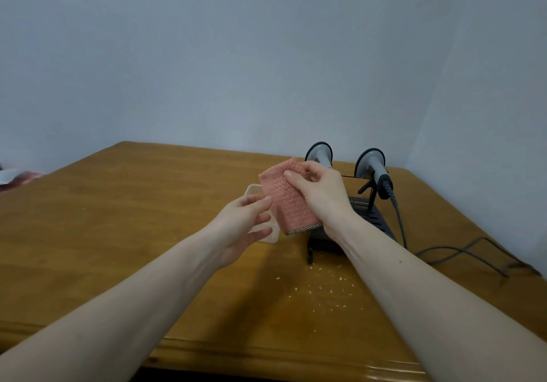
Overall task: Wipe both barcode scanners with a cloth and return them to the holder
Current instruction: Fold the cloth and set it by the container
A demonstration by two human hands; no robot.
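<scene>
Cloth (pixel 288 196), pink and waffle-textured, hangs pinched in my right hand (pixel 321 196), thumb and fingers curled into its upper edge. My left hand (pixel 245 222) sits just beside it, fingers loose and partly spread near the lower cloth edge; I can't tell whether they actually touch the fabric. A clear container (pixel 265 225) lies on the table (pixel 118 219) under that hand, not gripped as far as I can see.

Scanners: near one (pixel 319 154) stands just behind my right hand, partly hidden by it; far one (pixel 371 165) is off to the right of the grip, cable (pixel 444 248) trailing away across the table. Both appear seated head-up in the black holder (pixel 376 219), which stands just behind and right of my right wrist.

Progress, as I judge it: neither scanner is lifted; whether either has been wiped, nothing shows. Crumbs (pixel 322 290) are scattered on the wood below my right forearm.
</scene>
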